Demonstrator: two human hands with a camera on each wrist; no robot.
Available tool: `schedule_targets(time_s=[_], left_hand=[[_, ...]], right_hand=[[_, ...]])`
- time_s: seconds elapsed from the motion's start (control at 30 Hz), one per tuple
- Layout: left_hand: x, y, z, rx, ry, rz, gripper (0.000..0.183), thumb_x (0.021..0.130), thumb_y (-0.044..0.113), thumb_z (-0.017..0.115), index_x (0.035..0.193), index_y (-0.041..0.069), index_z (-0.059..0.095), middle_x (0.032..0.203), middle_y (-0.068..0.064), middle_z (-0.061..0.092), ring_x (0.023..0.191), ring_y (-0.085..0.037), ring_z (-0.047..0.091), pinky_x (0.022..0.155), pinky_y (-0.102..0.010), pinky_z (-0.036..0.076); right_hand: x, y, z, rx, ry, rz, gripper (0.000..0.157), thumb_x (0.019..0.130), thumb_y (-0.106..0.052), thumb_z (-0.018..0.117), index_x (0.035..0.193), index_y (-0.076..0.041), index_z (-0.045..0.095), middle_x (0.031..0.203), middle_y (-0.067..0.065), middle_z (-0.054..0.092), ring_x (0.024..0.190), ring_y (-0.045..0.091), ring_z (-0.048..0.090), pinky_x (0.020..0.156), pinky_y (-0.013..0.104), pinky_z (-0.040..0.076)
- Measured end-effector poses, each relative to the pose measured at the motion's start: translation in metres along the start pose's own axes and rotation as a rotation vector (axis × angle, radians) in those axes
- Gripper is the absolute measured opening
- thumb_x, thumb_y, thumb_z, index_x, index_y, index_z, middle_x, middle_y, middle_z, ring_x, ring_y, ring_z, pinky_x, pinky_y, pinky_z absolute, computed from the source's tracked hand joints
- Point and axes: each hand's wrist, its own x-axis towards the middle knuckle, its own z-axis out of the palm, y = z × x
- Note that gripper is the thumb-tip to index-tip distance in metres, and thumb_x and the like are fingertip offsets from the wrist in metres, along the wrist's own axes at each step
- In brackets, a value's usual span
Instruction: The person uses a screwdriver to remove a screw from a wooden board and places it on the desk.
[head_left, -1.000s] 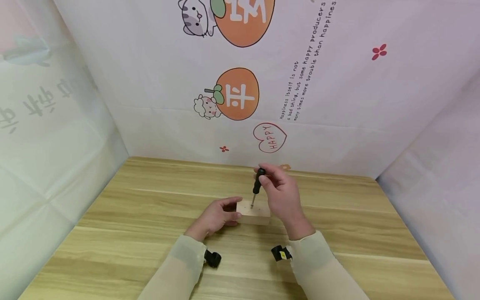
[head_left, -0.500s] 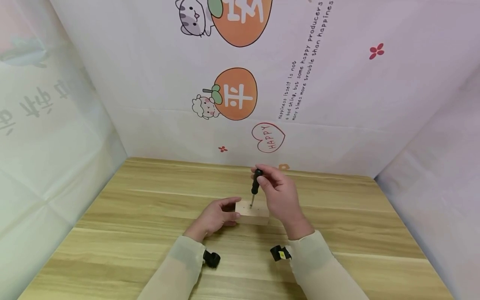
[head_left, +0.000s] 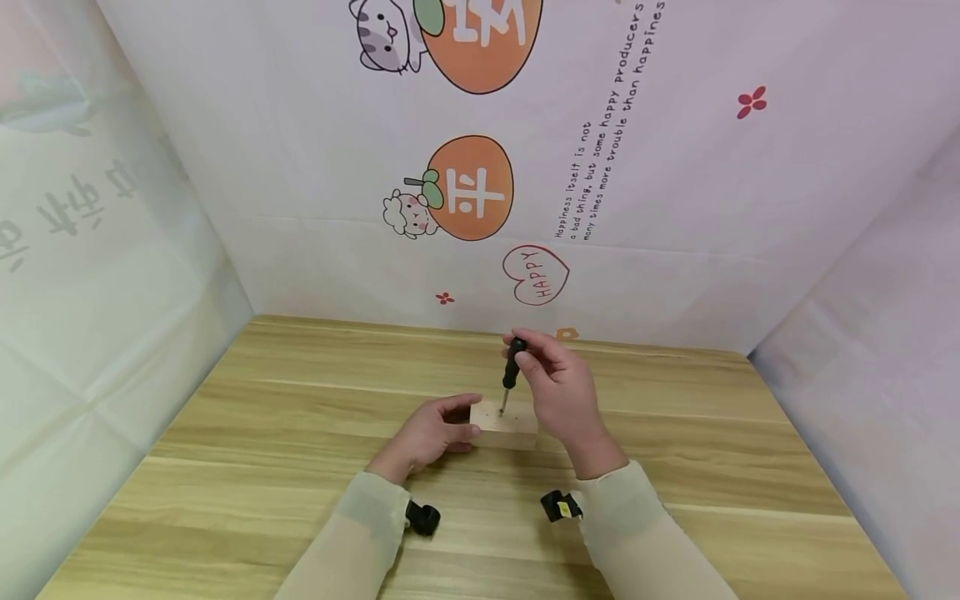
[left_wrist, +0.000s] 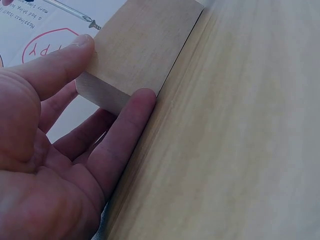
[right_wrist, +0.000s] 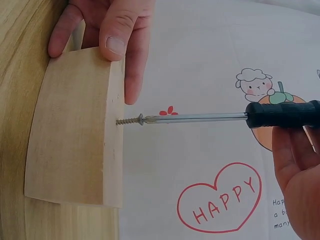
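A pale wooden block (head_left: 506,437) lies on the table, with small holes in its top face. My left hand (head_left: 427,435) grips the block's left end, thumb on the near side and fingers around the end and far side. A screw (right_wrist: 130,120) stands in the top face, much of its thread showing above the wood. The tip of a screwdriver (right_wrist: 200,117) sits in the screw's head, the shaft in line with it. My right hand (head_left: 566,396) holds the screwdriver's black handle (head_left: 513,363) between thumb and fingers, nearly upright with a slight lean.
The wood-grain table (head_left: 262,467) runs back to a white printed backdrop (head_left: 637,283) close behind the block. Similar white sheets hang at left and right. Black wrist cameras (head_left: 423,518) stick out inward from both sleeves.
The head view has shifted very slightly. Both hands, the block and the screwdriver keep nearly the same places, with the screwdriver tip staying at the screw.
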Motion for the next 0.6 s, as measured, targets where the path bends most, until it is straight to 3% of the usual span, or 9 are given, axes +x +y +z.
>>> schedule_targets(time_s=[0.1, 0.33, 0.6], left_hand=[[0.0, 0.0, 0.0, -0.006, 0.001, -0.004, 0.054, 0.091, 0.003, 0.073, 0.142, 0.01, 0.057, 0.133, -0.015, 0.055, 0.103, -0.025, 0.063, 0.082, -0.04, 0.056], [0.001, -0.001, 0.0, -0.016, -0.001, -0.01, 0.053, 0.091, 0.003, 0.072, 0.142, 0.01, 0.057, 0.133, -0.015, 0.055, 0.103, -0.025, 0.063, 0.083, -0.04, 0.056], [0.001, -0.001, 0.0, -0.02, -0.006, -0.004, 0.054, 0.091, 0.003, 0.072, 0.143, 0.009, 0.056, 0.133, -0.015, 0.055, 0.103, -0.025, 0.063, 0.082, -0.04, 0.056]], right_hand=[[0.0, 0.001, 0.0, 0.003, 0.0, 0.008, 0.029, 0.1, 0.005, 0.055, 0.128, 0.006, 0.062, 0.123, 0.022, 0.064, 0.106, 0.022, 0.066, 0.091, 0.029, 0.051], [0.003, 0.03, -0.002, 0.03, 0.002, 0.014, 0.031, 0.1, 0.003, 0.055, 0.131, 0.001, 0.062, 0.125, 0.017, 0.064, 0.108, 0.024, 0.065, 0.093, 0.03, 0.05], [0.003, 0.034, -0.007, 0.1, -0.066, -0.016, 0.028, 0.104, -0.004, 0.052, 0.129, 0.001, 0.062, 0.122, 0.011, 0.065, 0.111, 0.032, 0.064, 0.098, 0.035, 0.047]])
